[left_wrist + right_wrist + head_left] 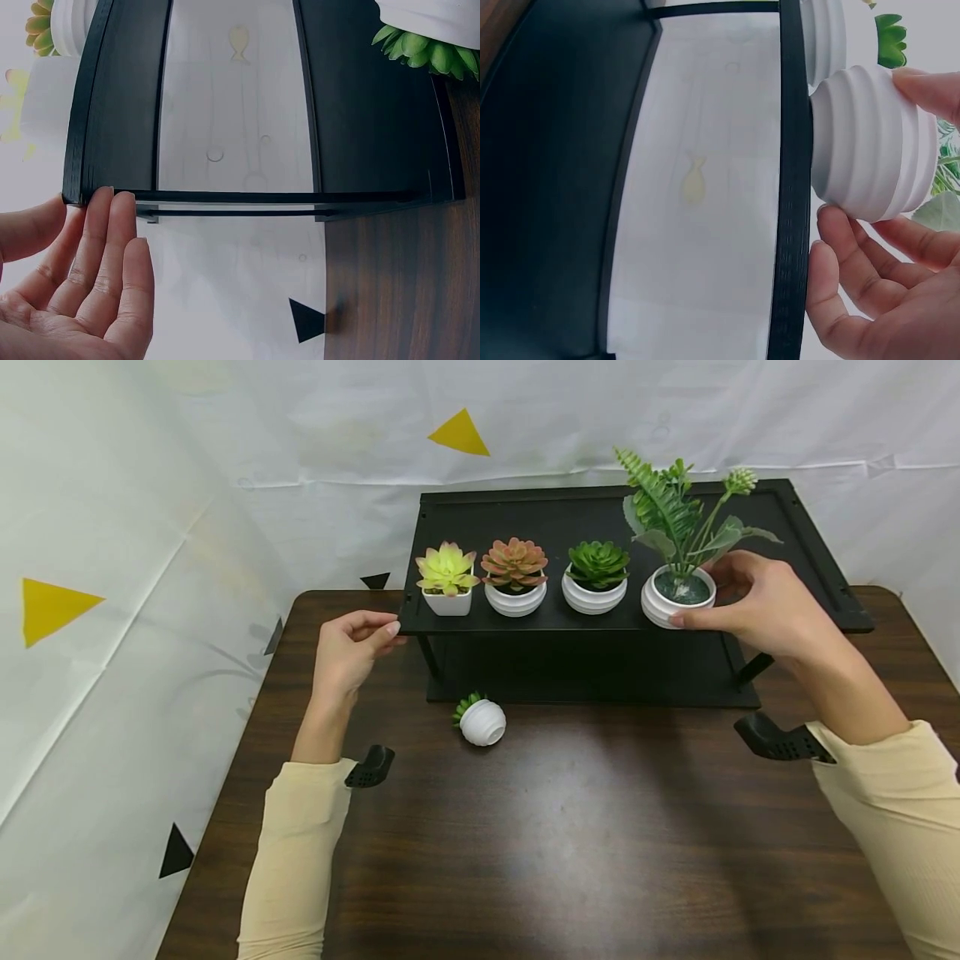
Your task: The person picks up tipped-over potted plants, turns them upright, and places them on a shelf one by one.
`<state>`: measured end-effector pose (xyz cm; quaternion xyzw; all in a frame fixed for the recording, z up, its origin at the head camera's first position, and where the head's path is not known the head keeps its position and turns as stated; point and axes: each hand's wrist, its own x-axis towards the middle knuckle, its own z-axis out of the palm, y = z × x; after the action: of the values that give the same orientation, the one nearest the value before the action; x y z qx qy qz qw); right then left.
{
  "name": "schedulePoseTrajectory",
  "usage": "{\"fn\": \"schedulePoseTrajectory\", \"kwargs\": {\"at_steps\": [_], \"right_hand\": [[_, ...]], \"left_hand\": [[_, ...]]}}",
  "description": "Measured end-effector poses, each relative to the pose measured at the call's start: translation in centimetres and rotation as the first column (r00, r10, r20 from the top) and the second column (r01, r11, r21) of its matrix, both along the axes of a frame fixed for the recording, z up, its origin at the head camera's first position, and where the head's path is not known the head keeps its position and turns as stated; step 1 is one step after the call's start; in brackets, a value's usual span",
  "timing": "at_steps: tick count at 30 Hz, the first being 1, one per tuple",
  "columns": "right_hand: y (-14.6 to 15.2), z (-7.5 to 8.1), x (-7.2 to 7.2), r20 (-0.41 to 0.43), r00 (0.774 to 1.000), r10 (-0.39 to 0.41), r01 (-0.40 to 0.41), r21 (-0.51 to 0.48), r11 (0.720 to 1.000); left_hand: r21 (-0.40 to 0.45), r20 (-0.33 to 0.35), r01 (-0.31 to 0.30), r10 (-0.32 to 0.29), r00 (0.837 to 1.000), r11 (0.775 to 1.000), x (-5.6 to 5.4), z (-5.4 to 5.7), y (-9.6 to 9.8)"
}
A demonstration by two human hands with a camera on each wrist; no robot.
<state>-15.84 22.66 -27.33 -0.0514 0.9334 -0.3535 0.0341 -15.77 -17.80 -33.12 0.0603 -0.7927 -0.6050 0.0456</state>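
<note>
My right hand [772, 602] grips a ribbed white pot [870, 142] holding a tall leafy plant [675, 518], thumb on one side and fingers on the other. The pot's base is right at the front of the upper board of a black two-tier shelf [525, 510]. At that board's left front corner, my left hand [348, 652] pinches the edge between thumb and fingers. Left of the held pot, a green succulent [597, 568], a reddish-orange succulent [514, 568] and a yellow succulent [447, 572] stand in white pots along the front edge.
On the brown wooden table [555, 843], a small white pot with a green plant [482, 722] lies tipped over before the shelf's lower board [585, 668]. White sheeting [337, 427] with yellow and black triangles hangs behind and to the left.
</note>
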Motion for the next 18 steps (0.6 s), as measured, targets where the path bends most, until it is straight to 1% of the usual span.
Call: {"fn": "schedulePoseTrajectory", "kwargs": {"at_steps": [11, 18], "right_hand": [[0.0, -0.1, -0.6, 0.031, 0.999, -0.011, 0.012, -0.031, 0.999], [0.1, -0.2, -1.2, 0.031, 0.999, -0.016, 0.018, -0.048, 0.999]], "left_hand": [[0.001, 0.006, 0.004, -0.004, 1.0, 1.0, -0.1, 0.0, 0.0], [0.012, 0.003, 0.005, -0.005, 1.0, 1.0, 0.0, 0.1, 0.0]]}}
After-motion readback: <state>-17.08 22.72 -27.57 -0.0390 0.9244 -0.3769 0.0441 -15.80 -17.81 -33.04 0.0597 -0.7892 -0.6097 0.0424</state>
